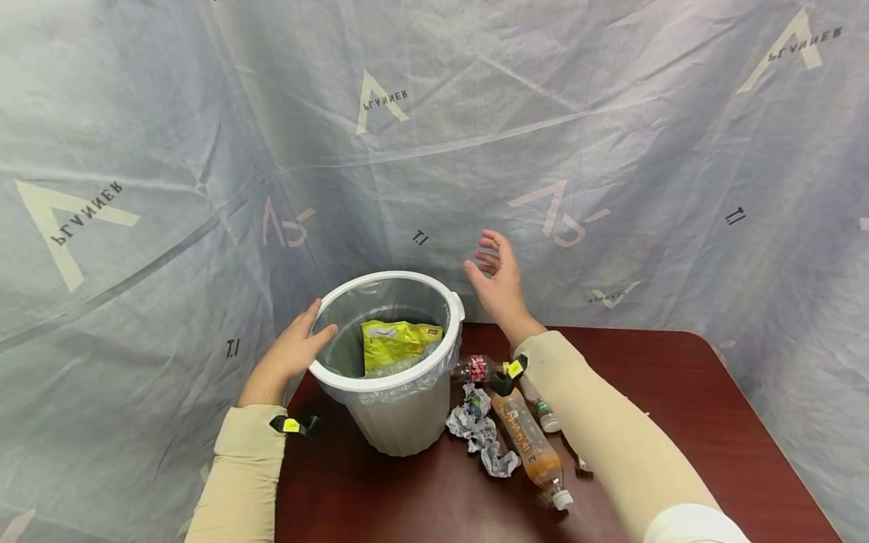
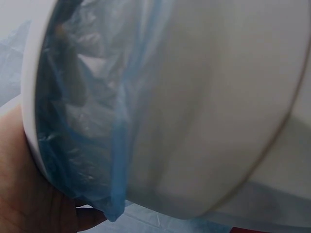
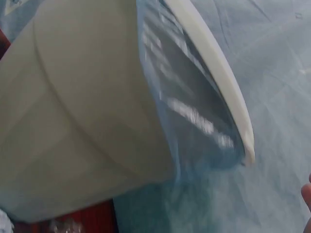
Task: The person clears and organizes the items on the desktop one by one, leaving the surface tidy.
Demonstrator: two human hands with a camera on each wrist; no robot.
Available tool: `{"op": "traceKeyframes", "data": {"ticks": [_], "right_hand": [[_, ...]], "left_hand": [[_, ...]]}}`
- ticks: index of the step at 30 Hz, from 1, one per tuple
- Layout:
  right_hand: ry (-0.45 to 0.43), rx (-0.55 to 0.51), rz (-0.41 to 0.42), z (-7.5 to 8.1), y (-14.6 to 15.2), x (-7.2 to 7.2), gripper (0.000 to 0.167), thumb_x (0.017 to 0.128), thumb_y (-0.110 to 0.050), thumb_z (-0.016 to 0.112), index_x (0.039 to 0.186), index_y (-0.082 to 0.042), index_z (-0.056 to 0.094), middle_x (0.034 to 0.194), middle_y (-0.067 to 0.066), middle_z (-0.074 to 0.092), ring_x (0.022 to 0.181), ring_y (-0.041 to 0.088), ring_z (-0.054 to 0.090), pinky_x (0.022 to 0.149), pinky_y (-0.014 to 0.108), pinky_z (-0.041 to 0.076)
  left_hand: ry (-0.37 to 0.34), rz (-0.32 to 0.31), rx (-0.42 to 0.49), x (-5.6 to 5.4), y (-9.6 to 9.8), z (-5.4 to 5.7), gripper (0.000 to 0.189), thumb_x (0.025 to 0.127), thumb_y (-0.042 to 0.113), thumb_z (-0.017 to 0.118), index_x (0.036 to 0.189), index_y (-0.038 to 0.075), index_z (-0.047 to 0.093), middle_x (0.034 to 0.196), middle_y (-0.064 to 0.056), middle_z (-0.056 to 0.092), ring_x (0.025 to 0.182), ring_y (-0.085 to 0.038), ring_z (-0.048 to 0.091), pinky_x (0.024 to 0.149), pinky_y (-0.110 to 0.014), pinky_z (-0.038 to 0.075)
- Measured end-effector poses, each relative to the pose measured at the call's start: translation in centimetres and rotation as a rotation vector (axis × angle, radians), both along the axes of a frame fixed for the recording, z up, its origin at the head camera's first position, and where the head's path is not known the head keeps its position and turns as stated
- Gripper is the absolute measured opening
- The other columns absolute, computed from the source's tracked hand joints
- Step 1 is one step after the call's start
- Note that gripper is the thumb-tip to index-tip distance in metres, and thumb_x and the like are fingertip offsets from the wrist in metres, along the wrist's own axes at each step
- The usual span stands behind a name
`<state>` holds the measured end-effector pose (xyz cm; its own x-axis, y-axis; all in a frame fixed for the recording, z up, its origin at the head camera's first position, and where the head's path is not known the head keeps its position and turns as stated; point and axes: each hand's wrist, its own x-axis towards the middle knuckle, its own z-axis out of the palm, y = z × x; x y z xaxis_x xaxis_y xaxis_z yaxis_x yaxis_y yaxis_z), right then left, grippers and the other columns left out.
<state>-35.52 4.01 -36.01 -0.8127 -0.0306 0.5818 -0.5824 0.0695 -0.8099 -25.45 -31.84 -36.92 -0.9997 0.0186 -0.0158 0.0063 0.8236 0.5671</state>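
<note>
A grey trash can (image 1: pixel 400 422) with a white rim and a clear plastic liner (image 2: pixel 112 121) folded over its edge stands on the table. Inside it lies a bright yellow snack packet (image 1: pixel 394 343). My left hand (image 1: pixel 299 343) holds the rim at its left side, the thumb over the edge; the left wrist view has the palm against the rim (image 2: pixel 30 92). Raised beyond the can's right side, my right hand (image 1: pixel 498 283) holds nothing, its fingers loosely bent and apart from the rim. Only its fingertips (image 3: pixel 306 194) show in the right wrist view.
Right of the can lie crumpled papers (image 1: pixel 482 434), an orange drink bottle (image 1: pixel 529 441) with a white cap, a red-labelled bottle (image 1: pixel 477 369) and another clear bottle (image 1: pixel 545 411), partly behind my right forearm. Grey printed sheeting (image 1: pixel 434 151) surrounds the dark red table (image 1: pixel 679 392).
</note>
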Motion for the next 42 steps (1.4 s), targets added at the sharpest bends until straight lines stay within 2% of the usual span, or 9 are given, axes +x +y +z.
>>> {"op": "traceKeyframes", "data": {"ticks": [5, 13, 19, 27, 30, 34, 37, 39, 42], "right_hand": [[-0.005, 0.015, -0.043, -1.2, 2.2, -0.3, 0.058, 0.097, -0.011, 0.068, 0.149, -0.018, 0.043, 0.142, 0.012, 0.049, 0.125, 0.027, 0.057, 0.104, 0.047, 0.046], [-0.024, 0.069, -0.058, -4.2, 6.8, -0.6, 0.062, 0.096, -0.010, 0.068, 0.151, -0.015, 0.040, 0.140, 0.015, 0.049, 0.125, 0.036, 0.056, 0.103, 0.054, 0.044], [-0.056, 0.134, -0.108, -6.3, 10.9, -0.2, 0.065, 0.096, -0.008, 0.068, 0.153, -0.012, 0.037, 0.140, 0.017, 0.048, 0.126, 0.042, 0.054, 0.102, 0.057, 0.043], [-0.104, 0.188, -0.190, -8.2, 15.3, 0.5, 0.065, 0.098, -0.013, 0.067, 0.154, -0.013, 0.036, 0.141, 0.017, 0.047, 0.128, 0.040, 0.053, 0.102, 0.057, 0.043], [-0.120, 0.221, -0.229, -9.1, 16.7, 0.9, 0.064, 0.099, -0.017, 0.066, 0.155, -0.015, 0.036, 0.142, 0.016, 0.047, 0.128, 0.039, 0.053, 0.102, 0.054, 0.044], [-0.138, 0.263, -0.273, -10.8, 18.2, 1.5, 0.065, 0.099, -0.021, 0.066, 0.156, -0.016, 0.036, 0.142, 0.016, 0.048, 0.126, 0.038, 0.055, 0.097, 0.036, 0.049], [-0.156, 0.293, -0.296, -12.2, 19.2, 2.0, 0.065, 0.099, -0.023, 0.066, 0.156, -0.016, 0.036, 0.143, 0.017, 0.048, 0.125, 0.038, 0.056, 0.092, 0.026, 0.048], [-0.166, 0.305, -0.309, -13.3, 19.7, 2.3, 0.065, 0.099, -0.022, 0.067, 0.156, -0.014, 0.037, 0.142, 0.019, 0.048, 0.124, 0.040, 0.056, 0.092, 0.030, 0.049], [-0.193, 0.331, -0.316, -14.8, 20.6, 2.8, 0.066, 0.099, -0.021, 0.067, 0.156, -0.010, 0.036, 0.141, 0.022, 0.046, 0.124, 0.043, 0.055, 0.094, 0.045, 0.049]], "left_hand": [[-0.002, -0.002, -0.007, -0.1, 0.0, 0.1, 0.083, 0.104, 0.053, 0.042, 0.164, 0.010, 0.003, 0.163, -0.033, 0.011, 0.146, -0.056, 0.017, 0.114, -0.069, 0.020], [-0.015, 0.004, -0.008, -0.1, -0.1, 0.0, 0.083, 0.104, 0.054, 0.042, 0.164, 0.011, 0.002, 0.163, -0.032, 0.010, 0.146, -0.055, 0.016, 0.114, -0.070, 0.019], [-0.013, 0.002, -0.012, 0.0, 0.0, 0.1, 0.082, 0.105, 0.052, 0.042, 0.164, 0.009, 0.002, 0.163, -0.033, 0.010, 0.147, -0.055, 0.016, 0.115, -0.069, 0.019], [-0.017, -0.005, -0.010, -0.3, -0.1, -0.1, 0.084, 0.104, 0.054, 0.042, 0.164, 0.011, 0.001, 0.163, -0.032, 0.010, 0.146, -0.055, 0.016, 0.114, -0.070, 0.019], [-0.017, -0.005, -0.010, -0.5, -0.3, 0.0, 0.084, 0.104, 0.055, 0.041, 0.164, 0.012, 0.000, 0.164, -0.032, 0.009, 0.147, -0.055, 0.015, 0.114, -0.070, 0.019], [-0.012, -0.002, -0.017, -0.5, -0.4, 0.1, 0.084, 0.104, 0.054, 0.042, 0.164, 0.011, 0.000, 0.163, -0.033, 0.010, 0.146, -0.055, 0.016, 0.114, -0.070, 0.019], [-0.010, -0.002, -0.020, -0.5, -0.3, 0.2, 0.084, 0.104, 0.054, 0.041, 0.164, 0.010, 0.001, 0.163, -0.033, 0.010, 0.146, -0.056, 0.016, 0.114, -0.070, 0.019], [-0.012, -0.002, -0.021, -0.4, -0.3, 0.1, 0.083, 0.105, 0.054, 0.041, 0.164, 0.011, 0.002, 0.163, -0.033, 0.010, 0.146, -0.055, 0.016, 0.114, -0.069, 0.019], [-0.021, -0.008, -0.027, -0.4, -0.2, 0.1, 0.083, 0.104, 0.055, 0.040, 0.164, 0.011, 0.001, 0.163, -0.033, 0.009, 0.146, -0.056, 0.016, 0.114, -0.070, 0.019]]}}
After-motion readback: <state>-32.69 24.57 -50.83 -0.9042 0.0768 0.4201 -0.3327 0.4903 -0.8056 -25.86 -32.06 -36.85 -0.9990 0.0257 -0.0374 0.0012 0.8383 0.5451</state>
